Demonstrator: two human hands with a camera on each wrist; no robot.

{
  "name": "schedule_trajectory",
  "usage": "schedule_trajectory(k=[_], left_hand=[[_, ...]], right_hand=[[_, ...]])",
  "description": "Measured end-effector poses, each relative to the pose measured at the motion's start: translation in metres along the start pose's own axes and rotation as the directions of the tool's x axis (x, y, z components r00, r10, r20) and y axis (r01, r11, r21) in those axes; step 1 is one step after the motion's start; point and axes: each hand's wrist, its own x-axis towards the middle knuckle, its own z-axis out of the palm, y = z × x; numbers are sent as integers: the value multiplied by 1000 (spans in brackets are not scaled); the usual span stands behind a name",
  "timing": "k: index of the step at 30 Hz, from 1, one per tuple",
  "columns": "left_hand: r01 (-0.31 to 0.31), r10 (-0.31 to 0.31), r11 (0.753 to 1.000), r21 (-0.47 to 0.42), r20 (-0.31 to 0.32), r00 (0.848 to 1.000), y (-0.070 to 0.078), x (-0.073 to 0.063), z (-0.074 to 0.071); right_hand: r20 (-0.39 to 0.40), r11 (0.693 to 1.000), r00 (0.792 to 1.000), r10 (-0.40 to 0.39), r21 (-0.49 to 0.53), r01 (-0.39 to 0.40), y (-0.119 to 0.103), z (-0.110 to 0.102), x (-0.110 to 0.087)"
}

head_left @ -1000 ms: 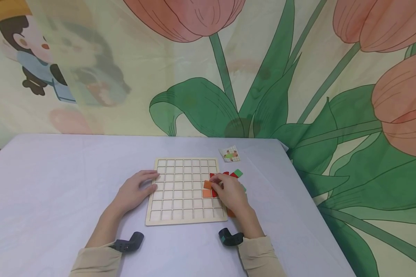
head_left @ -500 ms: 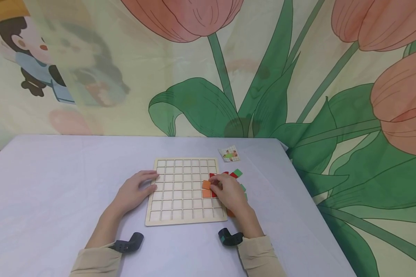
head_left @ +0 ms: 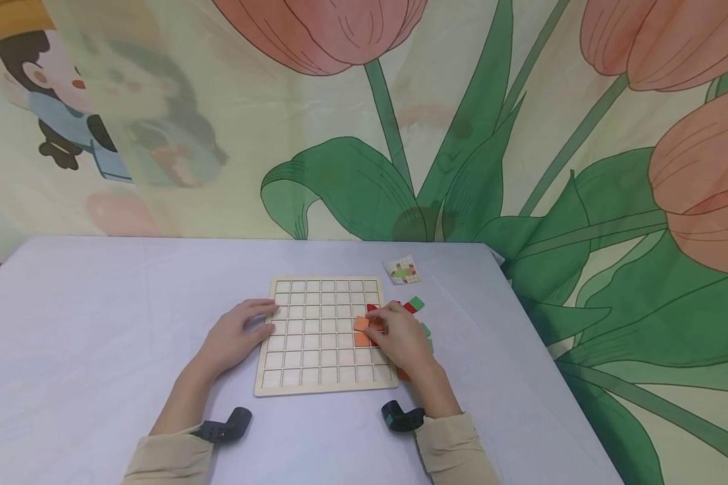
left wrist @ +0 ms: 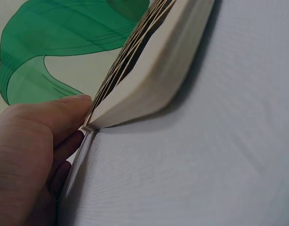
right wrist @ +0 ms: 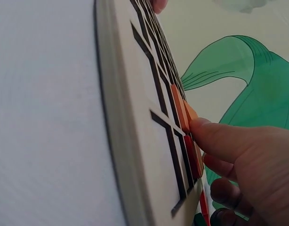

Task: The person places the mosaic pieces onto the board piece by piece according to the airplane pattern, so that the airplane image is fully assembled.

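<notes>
A pale wooden grid board (head_left: 321, 387) lies on the white-covered table. My left hand (head_left: 233, 337) rests at its left edge, fingers and thumb extended; the left wrist view has the fingertips at the board's corner. My right hand (head_left: 403, 340) is over the board's right side. Its thumb and index finger pinch an orange tile (head_left: 360, 324), which looks slightly tilted in the right wrist view. Another orange tile (head_left: 361, 340) sits in the square just nearer. A red tile (right wrist: 192, 157) lies beside them, and more red shows beneath the fingers. The right hand hides part of these pieces.
A small picture card (head_left: 402, 269) lies beyond the board's far right corner. Green tiles (head_left: 418, 303) and red pieces lie along the right side, partly behind the right hand. A brown-orange piece (head_left: 403, 374) shows beneath the right wrist.
The pinched orange tile has shifted slightly left and now lines up more closely with the grid. My right thumb and index finger have spread a little. The left hand has stayed put.
</notes>
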Motion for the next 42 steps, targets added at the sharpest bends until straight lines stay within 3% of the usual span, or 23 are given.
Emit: schedule_trajectory(k=[42], left_hand=[[0,0,1000,4,-8,1000,-1,0,1]], right_hand=[[-11,998,1000,-6,-58,6,-2,7,1]])
